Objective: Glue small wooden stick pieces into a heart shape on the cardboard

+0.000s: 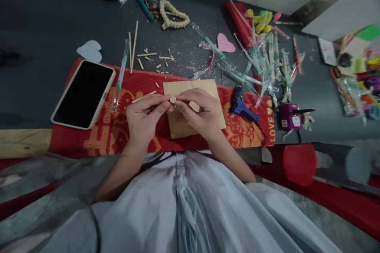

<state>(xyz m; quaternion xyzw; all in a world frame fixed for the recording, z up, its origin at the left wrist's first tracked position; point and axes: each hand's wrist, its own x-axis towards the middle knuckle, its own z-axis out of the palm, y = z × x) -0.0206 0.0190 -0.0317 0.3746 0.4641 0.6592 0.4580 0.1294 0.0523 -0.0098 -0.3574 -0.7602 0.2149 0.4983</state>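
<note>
My left hand (145, 116) and my right hand (200, 110) meet over a brown paper sheet (178, 128). Between their fingertips is a small cream flower-shaped piece (173, 99), seemingly built from short stick bits. Both hands pinch it, one from each side. Beneath my right hand a pale bit on the paper is partly hidden. The paper lies on a red and orange towel (103, 134). Just beyond my hands, cut wooden stick pieces (147, 54) and crumbs are scattered on the dark table.
A phone (83, 95) lies at left. To the right are a blue glue gun (243, 106), a purple device (289, 116) and several plastic-wrapped sticks (270, 59). Farther back are a cream heart-shaped frame (173, 15), a pink paper heart (225, 43) and a teal-handled tool (144, 6).
</note>
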